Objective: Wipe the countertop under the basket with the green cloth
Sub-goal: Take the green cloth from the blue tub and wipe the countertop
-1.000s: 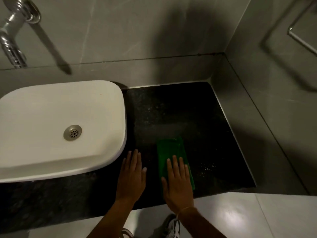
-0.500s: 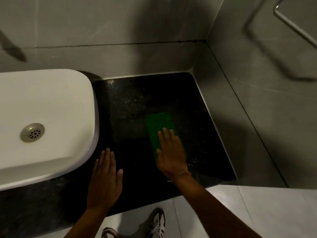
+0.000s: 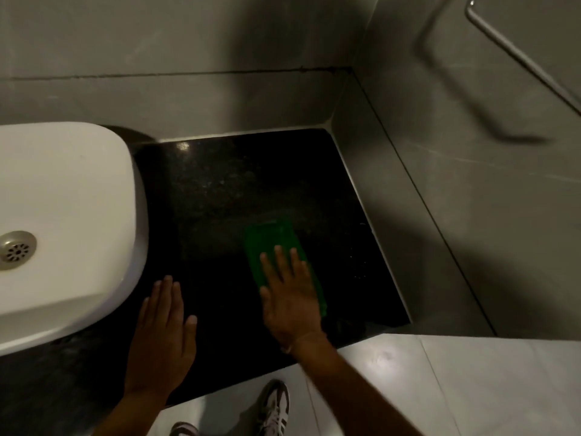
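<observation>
green cloth [image 3: 276, 247]: near half hidden under the right hand [image 3: 290, 305]
sink [image 3: 63, 221]: cut off by the left picture edge
drain [image 3: 15, 250]: left part cut off
desk [image 3: 251, 184]: left front runs out of the picture
towel rail [image 3: 515, 55]: cut off at top and right
shoes [image 3: 273, 410]: cropped by the bottom edge
forearms: cut off at the bottom edge

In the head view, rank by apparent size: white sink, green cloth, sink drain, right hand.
1. white sink, cut off at the left edge
2. right hand and green cloth, too close to rank; the hand covers part of the cloth
3. sink drain
</observation>
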